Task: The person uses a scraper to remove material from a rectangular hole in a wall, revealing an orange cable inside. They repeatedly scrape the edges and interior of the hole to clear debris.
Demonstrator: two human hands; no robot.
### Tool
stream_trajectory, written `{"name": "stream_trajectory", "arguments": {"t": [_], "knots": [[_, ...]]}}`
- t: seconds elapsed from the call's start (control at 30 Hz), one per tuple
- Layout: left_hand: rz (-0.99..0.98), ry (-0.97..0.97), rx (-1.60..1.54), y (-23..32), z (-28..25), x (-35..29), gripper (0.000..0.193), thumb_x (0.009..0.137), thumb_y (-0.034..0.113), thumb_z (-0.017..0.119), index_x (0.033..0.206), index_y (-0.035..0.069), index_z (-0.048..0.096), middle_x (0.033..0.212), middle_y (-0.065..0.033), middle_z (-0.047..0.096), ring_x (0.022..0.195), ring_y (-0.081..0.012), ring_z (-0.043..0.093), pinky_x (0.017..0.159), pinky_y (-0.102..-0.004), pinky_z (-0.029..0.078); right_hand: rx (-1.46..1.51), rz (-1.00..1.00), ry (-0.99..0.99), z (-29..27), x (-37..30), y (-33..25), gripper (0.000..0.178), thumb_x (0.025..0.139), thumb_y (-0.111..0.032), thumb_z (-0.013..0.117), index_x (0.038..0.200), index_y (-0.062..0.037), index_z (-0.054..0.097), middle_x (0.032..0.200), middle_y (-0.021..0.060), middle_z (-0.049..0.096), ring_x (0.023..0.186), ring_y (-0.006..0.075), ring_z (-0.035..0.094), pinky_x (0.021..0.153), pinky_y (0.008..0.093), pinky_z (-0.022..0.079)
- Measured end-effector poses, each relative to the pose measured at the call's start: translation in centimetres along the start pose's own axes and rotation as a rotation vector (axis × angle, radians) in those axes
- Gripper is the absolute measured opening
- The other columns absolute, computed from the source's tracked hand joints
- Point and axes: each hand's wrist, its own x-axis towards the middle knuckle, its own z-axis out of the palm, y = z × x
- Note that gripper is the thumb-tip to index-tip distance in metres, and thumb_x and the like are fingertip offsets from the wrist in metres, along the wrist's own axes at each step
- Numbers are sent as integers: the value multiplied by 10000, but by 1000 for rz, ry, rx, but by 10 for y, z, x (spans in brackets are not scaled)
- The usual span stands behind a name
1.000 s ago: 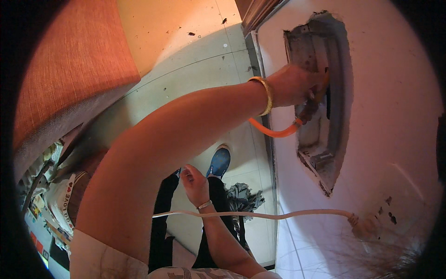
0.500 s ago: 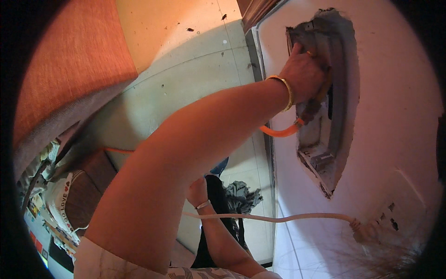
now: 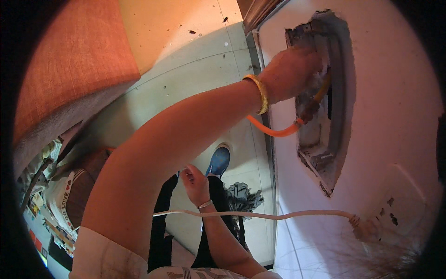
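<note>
Orange, flexible, rubbery hose [image 3: 274, 132] crosses the left edge of the jagged-edged grey wall recess [image 3: 344, 107]; left hand [image 3: 297, 69] has drawn back slightly, exposing more hose. Its grip looks curled; what it holds, I cannot tell.

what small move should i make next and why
Perhaps raise your right hand to steady the orange hose: that hand seems unoccupied, and the hose curves out of the wall recess where your left hand reaches.

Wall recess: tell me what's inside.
The left hand reaches in, and an orange hose enters below it. The hand covers part of the upper recess; what it holds, if anything, is hidden.
</note>
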Motion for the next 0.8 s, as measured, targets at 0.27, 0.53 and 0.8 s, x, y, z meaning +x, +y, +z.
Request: {"name": "stream_trajectory", "arguments": {"t": [0.27,0.53,0.8], "knots": [[255,-224,434,9,13,11,191,727,117,580,895,121,671,856,-54,651,865,-252,623,711,-378,502,-241,-89,-25,-3,-1,-1,293,822,-141,619,1089,-32,568,889,121,644,758,211,648,638,307,517],[156,-275,500,0,-24,20,99,695,92,610,769,73,673,827,-76,647,822,-244,637,658,-355,522,-71,-7,36,-1,0,5,279,821,-143,617,1079,-45,578,869,107,645,740,211,643,638,307,514],[286,-318,363,12,-5,0,134,687,62,609,798,17,671,927,-125,638,896,-270,618,711,-345,523,-55,-52,39,6,-1,1,277,828,-117,610,1083,-15,571,848,104,645,737,182,637,647,282,510]]}}
